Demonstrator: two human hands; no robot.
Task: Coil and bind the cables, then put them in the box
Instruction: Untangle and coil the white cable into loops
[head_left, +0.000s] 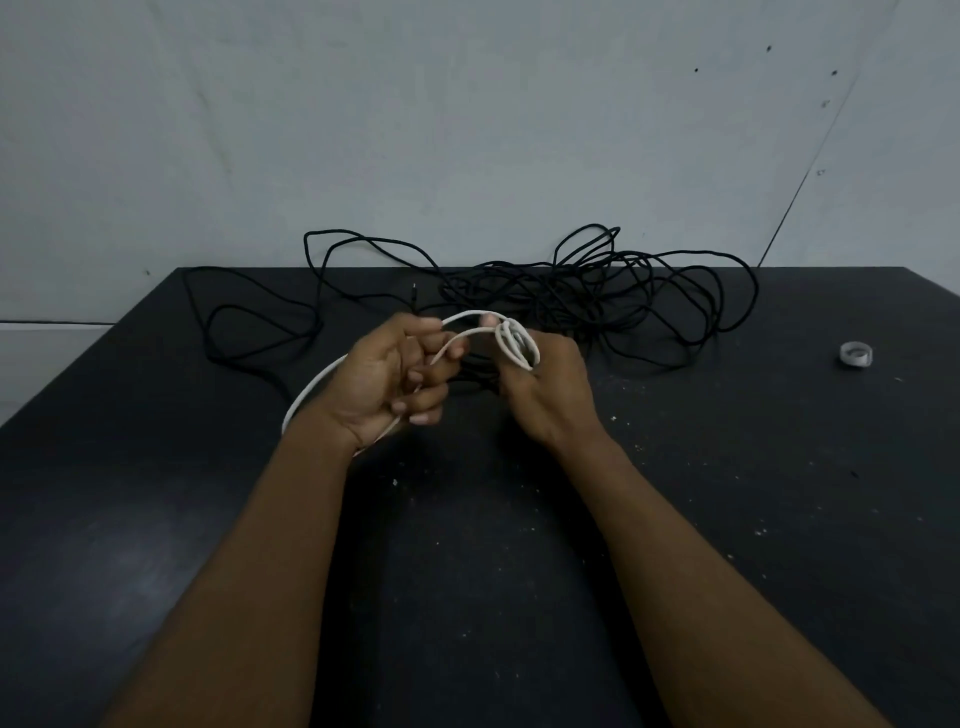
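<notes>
A white cable (317, 387) runs between both hands above the middle of the black table (156, 519). My right hand (548, 389) grips a small coil of its loops near the fingertips. My left hand (387, 382) holds the free strand, fingers curled round it, and a wide loop of the cable arcs out to the left and passes under the wrist. A long black cable (613, 291) lies in a loose tangle along the table's far edge, behind the hands. No box is in view.
A small grey roll of tape or strap (855, 355) sits on the table at the right. A pale wall (467, 130) stands right behind the far edge. White specks dot the tabletop near my right forearm.
</notes>
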